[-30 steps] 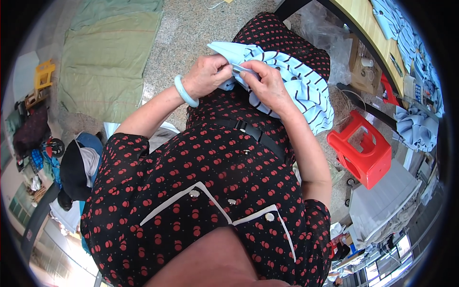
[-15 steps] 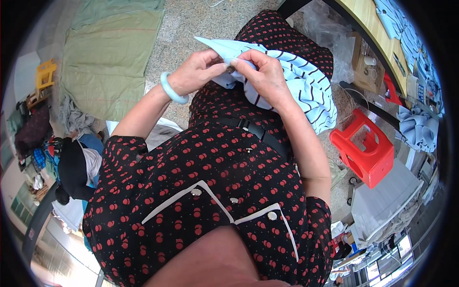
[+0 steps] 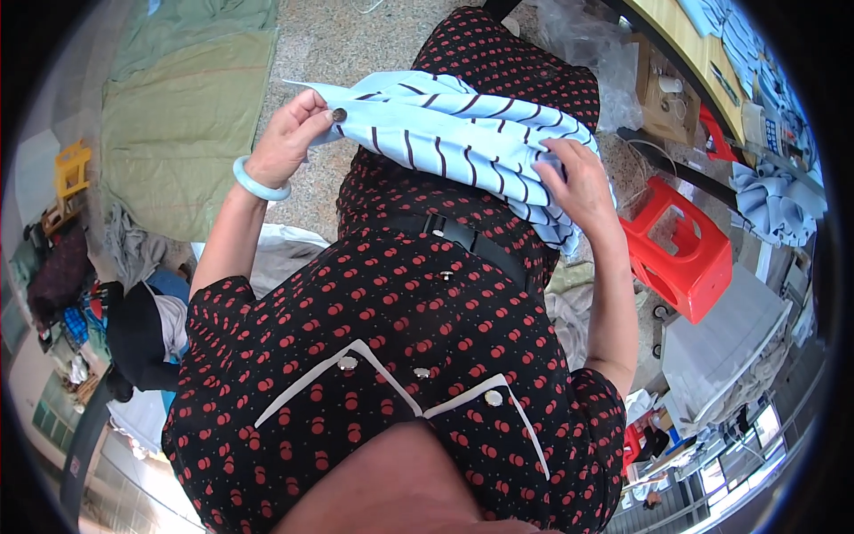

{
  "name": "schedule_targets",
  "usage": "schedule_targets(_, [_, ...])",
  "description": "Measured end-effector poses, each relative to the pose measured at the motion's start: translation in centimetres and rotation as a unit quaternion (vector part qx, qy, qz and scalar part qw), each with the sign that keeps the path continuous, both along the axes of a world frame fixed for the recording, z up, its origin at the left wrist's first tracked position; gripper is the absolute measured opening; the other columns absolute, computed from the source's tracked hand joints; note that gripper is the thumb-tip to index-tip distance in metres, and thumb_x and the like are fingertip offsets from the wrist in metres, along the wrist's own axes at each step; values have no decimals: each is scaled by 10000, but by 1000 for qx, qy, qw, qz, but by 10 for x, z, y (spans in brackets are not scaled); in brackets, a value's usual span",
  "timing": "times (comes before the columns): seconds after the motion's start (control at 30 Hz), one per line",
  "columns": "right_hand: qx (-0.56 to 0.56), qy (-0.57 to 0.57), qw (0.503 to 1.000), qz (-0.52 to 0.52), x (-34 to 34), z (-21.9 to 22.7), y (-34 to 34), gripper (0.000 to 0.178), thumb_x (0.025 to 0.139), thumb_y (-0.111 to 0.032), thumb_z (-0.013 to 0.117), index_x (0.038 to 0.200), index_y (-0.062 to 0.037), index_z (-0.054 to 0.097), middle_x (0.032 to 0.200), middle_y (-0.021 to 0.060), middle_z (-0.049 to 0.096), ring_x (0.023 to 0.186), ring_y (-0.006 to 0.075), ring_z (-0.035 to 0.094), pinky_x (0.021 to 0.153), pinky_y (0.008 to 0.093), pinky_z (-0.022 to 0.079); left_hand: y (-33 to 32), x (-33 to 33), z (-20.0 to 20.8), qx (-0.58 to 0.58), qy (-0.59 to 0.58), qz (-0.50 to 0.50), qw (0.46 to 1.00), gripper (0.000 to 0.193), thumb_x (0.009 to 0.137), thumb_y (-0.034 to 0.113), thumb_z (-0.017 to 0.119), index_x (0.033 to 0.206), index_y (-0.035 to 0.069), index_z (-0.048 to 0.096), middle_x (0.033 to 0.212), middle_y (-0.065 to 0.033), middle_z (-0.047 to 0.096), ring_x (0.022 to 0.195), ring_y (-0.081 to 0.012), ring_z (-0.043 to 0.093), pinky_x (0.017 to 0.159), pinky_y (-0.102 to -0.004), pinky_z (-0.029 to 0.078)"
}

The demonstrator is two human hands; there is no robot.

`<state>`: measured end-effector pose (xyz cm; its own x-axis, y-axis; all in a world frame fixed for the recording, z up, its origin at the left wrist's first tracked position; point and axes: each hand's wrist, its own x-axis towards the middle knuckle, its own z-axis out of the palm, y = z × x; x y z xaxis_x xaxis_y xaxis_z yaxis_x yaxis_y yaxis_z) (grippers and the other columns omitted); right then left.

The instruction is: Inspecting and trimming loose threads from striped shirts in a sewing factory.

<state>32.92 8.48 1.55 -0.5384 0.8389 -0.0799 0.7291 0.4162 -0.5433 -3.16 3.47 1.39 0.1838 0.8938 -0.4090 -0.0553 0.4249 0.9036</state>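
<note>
Blue striped cloth (image 3: 445,151) lies over a dotted skirt (image 3: 396,191). The left hand (image 3: 286,138) pinches one end by a dark button (image 3: 339,115); the right hand (image 3: 583,182) touches it, thumb and finger apart. If that pinch slips, it might slide off. Farther off stands a red stool (image 3: 698,283).

Approx. 10–11 o'clock, some fingertips of the L hand (image 3: 287,138) are hidden by the striped cloth (image 3: 463,133); holes in the dark button (image 3: 339,115) are too sm. to be made out. Whether cloth is pinched by the R hand (image 3: 578,182), 2 o'clock, can't be told. The red stool (image 3: 680,271), 3 o'clock, is part. covered by the R forearm (image 3: 614,294). Table (image 3: 698,53), approx. 2 o'clock, & green sheet (image 3: 187,133), 10 o'clock, are cut off up top.
</note>
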Motion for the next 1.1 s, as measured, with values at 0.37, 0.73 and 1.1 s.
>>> schedule_targets(0.37, [89, 157, 958, -221, 38, 25, -4, 107, 856, -82, 524, 909, 3, 559, 790, 33, 568, 751, 79, 504, 690, 211, 416, 4, 18, 50, 120, 85, 28, 989, 123, 876, 107, 457, 957, 17, 476, 770, 25, 500, 697, -29, 433, 616, -163, 353])
schedule_targets(0.73, [94, -10, 993, -74, 20, -10, -2, 144, 775, -87, 560, 913, -48, 569, 853, 131, 581, 787, 303, 555, 687, 352, 452, -31, 38, -47, -82, 108, 17, 991, 96, 773, 105, 601, 804, 28, 552, 669, 44, 512, 578, -9, 440, 496, -162, 337])
schedule_targets(1.1, [-7, 120, 987, 107, -88, -22, -10, 220, 692, -98, 631, 901, -37, 599, 822, 108, 559, 812, 266, 529, 776, 351, 395, -31, 36, -36, -162, 17, 15, 987, 117, 757, 121, 632, 817, 43, 570, 715, 30, 557, 615, -31, 487, 561, -161, 378])
